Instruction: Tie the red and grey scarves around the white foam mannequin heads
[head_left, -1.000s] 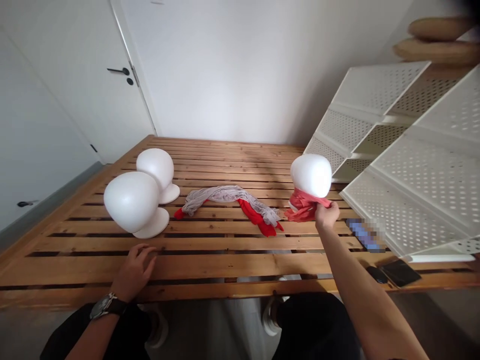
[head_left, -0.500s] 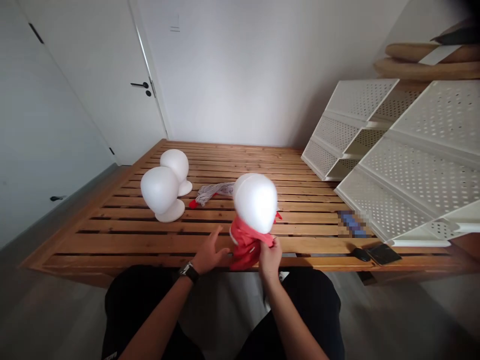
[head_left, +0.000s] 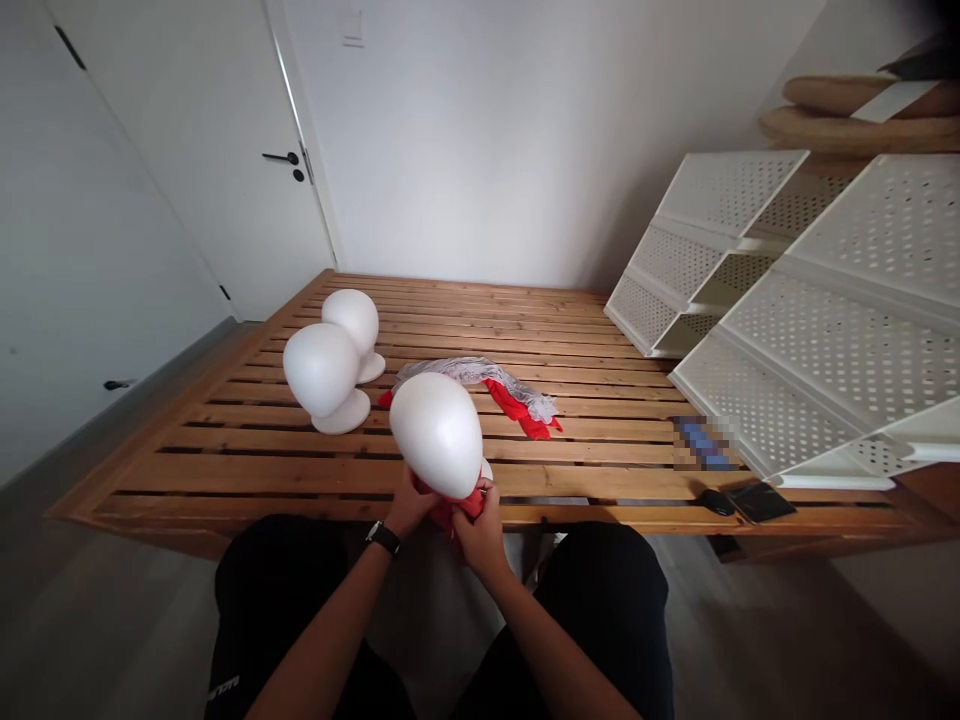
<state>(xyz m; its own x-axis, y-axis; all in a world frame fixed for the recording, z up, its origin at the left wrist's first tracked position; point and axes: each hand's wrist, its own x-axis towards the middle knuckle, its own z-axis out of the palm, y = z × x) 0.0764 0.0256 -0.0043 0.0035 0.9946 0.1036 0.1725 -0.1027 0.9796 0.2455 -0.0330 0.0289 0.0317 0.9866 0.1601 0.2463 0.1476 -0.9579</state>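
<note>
Two grips closed: my left grip [head_left: 409,507] and right grip [head_left: 480,530] pinch the red scarf [head_left: 459,512] under the foam mannequin head [head_left: 435,435], held over the near edge of the slatted bed base [head_left: 600,475]. Risk: smooth foam slips, head drops.

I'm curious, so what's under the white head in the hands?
Red cloth is bunched under the white mannequin head, between the left hand and right hand. They cover the head's lower end.
</note>
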